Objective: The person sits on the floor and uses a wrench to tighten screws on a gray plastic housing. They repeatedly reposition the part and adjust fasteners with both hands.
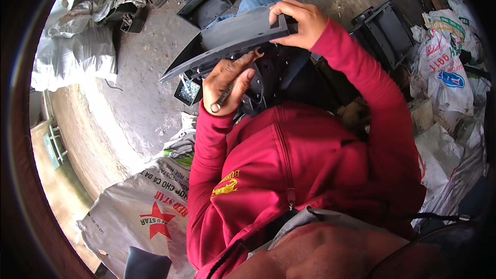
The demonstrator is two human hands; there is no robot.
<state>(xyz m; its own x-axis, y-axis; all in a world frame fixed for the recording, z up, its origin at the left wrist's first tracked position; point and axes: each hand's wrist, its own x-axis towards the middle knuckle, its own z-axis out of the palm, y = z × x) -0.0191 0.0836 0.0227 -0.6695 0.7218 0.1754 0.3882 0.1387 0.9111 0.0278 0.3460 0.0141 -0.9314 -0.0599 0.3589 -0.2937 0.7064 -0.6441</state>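
Observation:
A long dark grey metal piece [240, 28] with a flat face and raised edge is tilted in front of my torso. My right hand [302, 23] grips its right end, thumb beneath and fingers over the top. Below its lower edge, my left hand [225, 82] is closed around a wrench [223, 96]. The wrench's open jaw [259, 52] shows past the fingers, close under the metal piece; whether it sits on a fastener I cannot tell. Dark parts with several small bolts [264, 80] lie behind the left hand, partly hidden.
Left of my left hand stands a small dark box of shiny fasteners [189, 91]. Dark metal frames lie on the concrete floor, one ahead [205, 6] and one at right [385, 33]. White sacks lie at right [447, 67] and lower left [139, 212]; plastic sheeting [77, 54] is at far left.

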